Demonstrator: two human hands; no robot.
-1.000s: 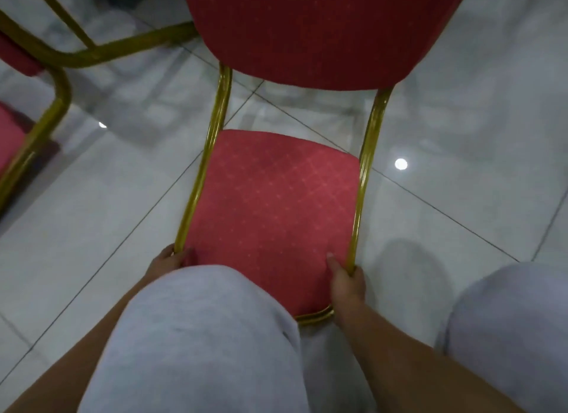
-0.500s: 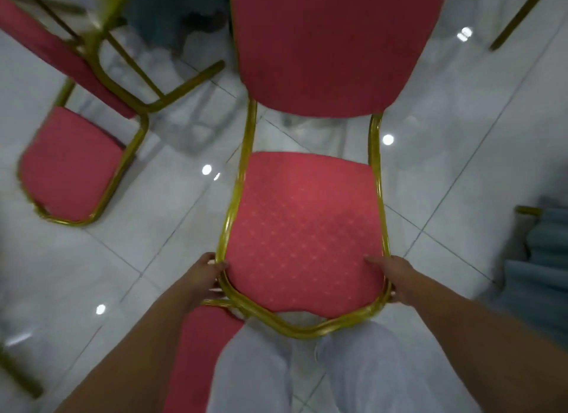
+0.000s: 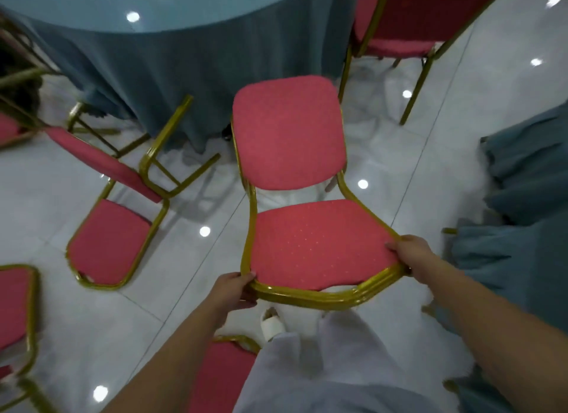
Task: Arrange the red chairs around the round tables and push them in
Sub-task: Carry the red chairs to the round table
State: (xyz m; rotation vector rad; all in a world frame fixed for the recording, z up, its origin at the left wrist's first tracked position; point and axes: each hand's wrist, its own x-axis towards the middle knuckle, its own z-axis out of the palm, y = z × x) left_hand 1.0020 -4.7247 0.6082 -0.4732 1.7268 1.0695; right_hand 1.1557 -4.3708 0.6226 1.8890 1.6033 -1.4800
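Note:
I hold a red chair (image 3: pixel 316 243) with a gold frame in front of me, its backrest pointing away toward the round table (image 3: pixel 172 43) draped in blue cloth. My left hand (image 3: pixel 235 291) grips the seat's front left corner. My right hand (image 3: pixel 410 254) grips the front right corner. The chair's legs are hidden under the seat. A second red chair (image 3: pixel 107 243) lies tipped over on the floor to the left, its legs reaching toward the table.
An upright red chair (image 3: pixel 408 15) stands at the table's right. Blue cloth of another table (image 3: pixel 522 203) hangs at the right edge. More red seats lie at the far left (image 3: pixel 13 308) and below my arms (image 3: pixel 219 379). The floor is glossy white tile.
My view has risen and pulled back, so the table and neighbouring chairs have come into sight. The held chair has come up with me; both hands keep their grip on the seat's front corners.

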